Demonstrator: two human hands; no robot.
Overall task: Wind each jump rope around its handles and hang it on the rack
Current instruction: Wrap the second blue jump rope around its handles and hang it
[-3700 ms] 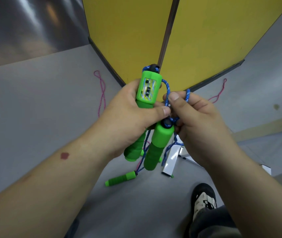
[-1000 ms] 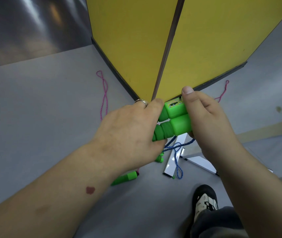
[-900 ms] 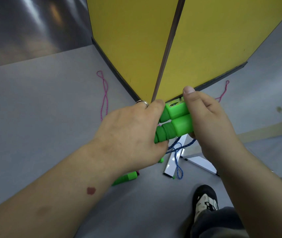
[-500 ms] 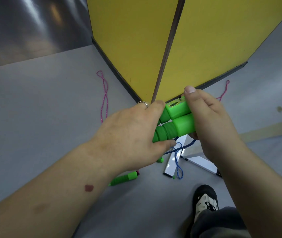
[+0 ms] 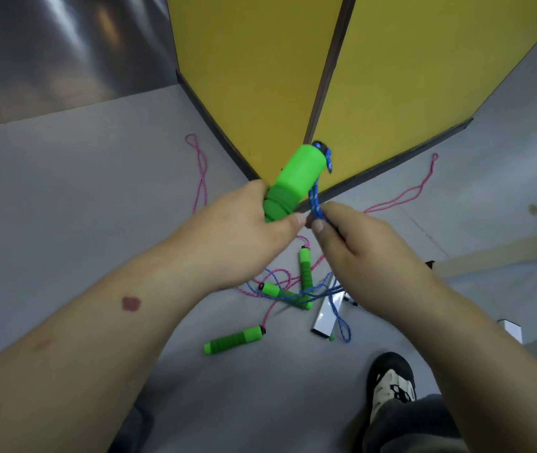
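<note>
Two hands meet in front of you, above the floor (image 5: 64, 197). Your left hand (image 5: 244, 237) grips the green handles (image 5: 293, 181), fingers curled round their lower end, so the pair points up and away toward the corner of the yellow panels (image 5: 260, 76). How many handles sit in that grip you cannot tell for sure; one thick green body shows, with a dark cap at its top. Your right hand (image 5: 358, 246) pinches the blue rope (image 5: 315, 194) between thumb and forefinger, just beside your left thumb. From the cap the rope runs down along the handle into that pinch, then drops below your right hand and trails to the floor in a long loop near a white bar (image 5: 324, 317).

On the floor under your hands lie more green handles: one (image 5: 234, 340) near your left forearm, another upright in the view (image 5: 305, 269), and a third (image 5: 285, 294) crossing it, all tangled with blue and pink rope. A pink rope (image 5: 200, 171) stretches along the floor to the left of the panels, and another pink loop (image 5: 404, 194) lies to their right. Your shoe (image 5: 391, 384) shows at the lower right.
</note>
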